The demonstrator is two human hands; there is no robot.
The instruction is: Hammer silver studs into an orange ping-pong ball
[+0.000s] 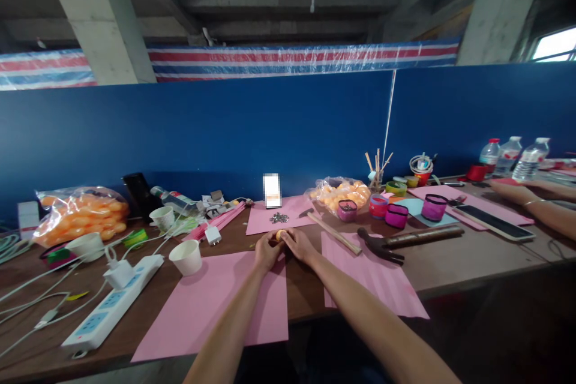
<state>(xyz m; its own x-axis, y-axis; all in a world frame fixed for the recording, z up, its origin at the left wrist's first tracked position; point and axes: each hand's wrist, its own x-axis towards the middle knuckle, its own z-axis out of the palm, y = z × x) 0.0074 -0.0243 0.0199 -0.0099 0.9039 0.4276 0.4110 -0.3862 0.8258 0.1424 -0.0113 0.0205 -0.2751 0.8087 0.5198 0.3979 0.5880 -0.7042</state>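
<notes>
My left hand (267, 250) and my right hand (297, 245) meet over the brown table (450, 264), fingers curled round a small orange ball (281, 234) held between them. The hands sit at the far edge of a pink paper sheet (211, 306). Just beyond them, a little pile of small metal pieces (279, 217) lies on another pink sheet (263, 219). A small hammer with a wooden handle (333, 231) lies to the right of my right hand.
A claw hammer (405, 241) lies right of centre. Bags of orange balls stand at left (81, 213) and centre (342, 192). A power strip (112, 306), paper cups (186, 257), tape rolls (396, 215) and water bottles (508, 156) crowd the table. Another person's arm (535, 204) rests far right.
</notes>
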